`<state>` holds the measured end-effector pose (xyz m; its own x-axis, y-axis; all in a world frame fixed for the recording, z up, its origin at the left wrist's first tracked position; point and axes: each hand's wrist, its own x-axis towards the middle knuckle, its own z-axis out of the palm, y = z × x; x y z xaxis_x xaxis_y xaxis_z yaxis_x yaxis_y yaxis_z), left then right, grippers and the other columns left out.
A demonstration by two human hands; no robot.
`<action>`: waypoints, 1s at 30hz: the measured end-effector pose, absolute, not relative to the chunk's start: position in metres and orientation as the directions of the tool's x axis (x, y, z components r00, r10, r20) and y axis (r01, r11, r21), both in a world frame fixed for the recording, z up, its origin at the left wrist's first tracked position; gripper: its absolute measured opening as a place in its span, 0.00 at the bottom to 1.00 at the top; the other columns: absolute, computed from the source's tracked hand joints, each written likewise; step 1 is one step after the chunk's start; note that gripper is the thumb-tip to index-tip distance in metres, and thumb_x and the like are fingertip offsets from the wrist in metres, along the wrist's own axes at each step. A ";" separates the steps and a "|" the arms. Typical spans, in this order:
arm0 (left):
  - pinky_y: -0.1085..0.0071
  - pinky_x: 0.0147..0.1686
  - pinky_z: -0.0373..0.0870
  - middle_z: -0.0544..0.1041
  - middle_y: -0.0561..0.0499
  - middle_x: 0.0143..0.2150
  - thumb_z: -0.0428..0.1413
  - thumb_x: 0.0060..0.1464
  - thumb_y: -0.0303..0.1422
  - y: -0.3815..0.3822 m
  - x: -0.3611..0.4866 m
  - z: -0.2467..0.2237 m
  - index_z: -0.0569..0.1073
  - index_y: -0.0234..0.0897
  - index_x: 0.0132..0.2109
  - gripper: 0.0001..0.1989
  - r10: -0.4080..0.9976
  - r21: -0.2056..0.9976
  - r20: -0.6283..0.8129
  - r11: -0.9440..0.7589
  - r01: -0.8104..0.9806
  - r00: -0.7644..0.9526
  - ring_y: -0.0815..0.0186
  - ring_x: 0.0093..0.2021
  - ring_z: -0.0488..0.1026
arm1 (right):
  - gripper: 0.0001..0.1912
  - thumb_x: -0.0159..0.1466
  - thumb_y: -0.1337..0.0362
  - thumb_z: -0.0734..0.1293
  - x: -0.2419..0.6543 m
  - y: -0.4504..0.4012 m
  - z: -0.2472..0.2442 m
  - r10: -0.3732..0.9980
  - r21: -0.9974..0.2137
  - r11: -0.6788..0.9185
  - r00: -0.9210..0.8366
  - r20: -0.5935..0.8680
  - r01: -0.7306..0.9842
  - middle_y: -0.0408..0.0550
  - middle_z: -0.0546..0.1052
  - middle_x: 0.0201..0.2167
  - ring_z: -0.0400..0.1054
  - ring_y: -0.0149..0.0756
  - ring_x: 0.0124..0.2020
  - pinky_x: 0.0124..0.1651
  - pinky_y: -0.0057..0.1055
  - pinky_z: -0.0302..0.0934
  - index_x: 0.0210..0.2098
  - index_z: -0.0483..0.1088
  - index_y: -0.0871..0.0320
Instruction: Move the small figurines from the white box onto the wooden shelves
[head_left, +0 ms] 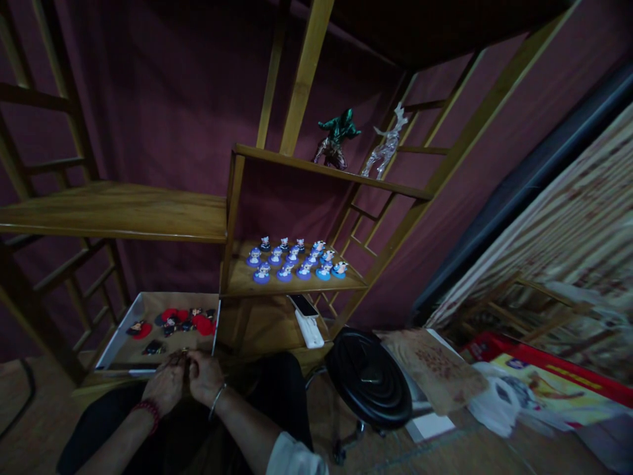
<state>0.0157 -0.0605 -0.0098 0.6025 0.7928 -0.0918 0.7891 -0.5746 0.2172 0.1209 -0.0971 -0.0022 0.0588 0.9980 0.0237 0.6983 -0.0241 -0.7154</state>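
Observation:
My left hand (165,381), with a red beaded bracelet at the wrist, is close against my right hand (205,377), which wears a silver bangle. The fingers of both are drawn together over my lap, and what they hold is too small and dark to make out. Just beyond them is a shallow white-walled box (119,333) with a brown bottom. Several small red and black figurines (204,324) lie loosely in it, some tipped over. One dark figurine (154,347) lies apart, nearest my left hand.
Small purple, blue and dark figurines (285,271) stand in rows on a wooden shelf (291,287). Above are a green figure (341,132) and a clear deer figure (388,145). A phone (303,305) lies on a white object (310,332). A black stool (368,379) stands at right.

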 end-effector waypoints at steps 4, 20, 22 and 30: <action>0.67 0.54 0.54 0.71 0.40 0.49 0.39 0.51 0.22 -0.060 0.016 -0.008 0.68 0.26 0.48 0.20 0.799 0.214 -0.130 -0.556 0.803 0.588 0.64 0.51 0.65 | 0.21 0.55 0.75 0.57 0.121 -0.096 -0.014 0.999 -0.705 -0.027 0.050 0.013 0.709 0.47 0.73 0.45 0.66 0.32 0.47 0.51 0.27 0.57 0.46 0.67 0.58; 0.65 0.55 0.53 0.71 0.44 0.50 0.41 0.49 0.22 -0.057 0.009 -0.028 0.71 0.31 0.47 0.21 0.743 0.046 -0.070 -0.665 0.746 0.666 0.62 0.53 0.64 | 0.21 0.53 0.73 0.59 0.123 -0.099 -0.021 1.000 -0.633 -0.009 0.003 -0.010 0.774 0.49 0.74 0.42 0.69 0.36 0.43 0.46 0.26 0.61 0.45 0.68 0.58; 0.65 0.55 0.54 0.71 0.43 0.50 0.40 0.48 0.21 -0.057 0.007 -0.031 0.70 0.30 0.49 0.22 0.727 0.007 -0.077 -0.684 0.729 0.682 0.62 0.53 0.64 | 0.21 0.52 0.73 0.59 0.123 -0.099 -0.019 0.999 -0.634 -0.035 0.020 -0.031 0.772 0.47 0.75 0.42 0.69 0.36 0.42 0.45 0.26 0.62 0.45 0.68 0.57; 0.64 0.49 0.62 0.75 0.42 0.44 0.40 0.45 0.20 -0.056 0.012 -0.030 0.74 0.29 0.41 0.21 0.733 -0.002 0.017 -0.680 0.733 0.680 0.60 0.49 0.69 | 0.20 0.54 0.70 0.58 0.146 -0.116 -0.009 0.996 -0.695 0.004 0.058 0.066 0.719 0.47 0.76 0.40 0.70 0.34 0.40 0.44 0.24 0.62 0.46 0.68 0.58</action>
<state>0.0119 -0.0558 -0.0301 0.6802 0.7328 0.0168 0.7329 -0.6803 -0.0022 0.1464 -0.1156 -0.0087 0.0585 0.9961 0.0660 0.7188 0.0038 -0.6952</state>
